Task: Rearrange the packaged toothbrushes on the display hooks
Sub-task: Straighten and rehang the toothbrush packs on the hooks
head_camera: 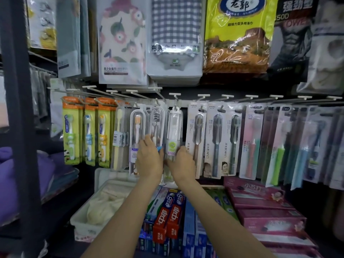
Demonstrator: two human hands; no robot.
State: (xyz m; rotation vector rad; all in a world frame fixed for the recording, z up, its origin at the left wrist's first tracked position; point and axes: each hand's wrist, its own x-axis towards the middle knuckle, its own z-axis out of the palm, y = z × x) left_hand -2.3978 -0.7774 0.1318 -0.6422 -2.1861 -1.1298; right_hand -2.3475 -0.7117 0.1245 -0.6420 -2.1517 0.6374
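Near: toothpaste boxes (170, 218) lie on the shelf below. Left hand (149, 157) grips the lower part of a clear-cased toothbrush pack (157, 125). Right hand (181, 162) pinches the lower part of the adjacent clear pack (174, 131) bearing a green label. Both packs hang from display hooks (175, 98) with long axis vertical, bristles up. Neighbouring packs crowd both sides; the only open room is forward, off the hook tips. Far: bagged towels (175, 38) hang above.

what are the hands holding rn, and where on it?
Left hand grips the lower part of a clear toothbrush pack. Right hand grips the lower part of the next clear pack, by its green label. Both packs hang from hooks.
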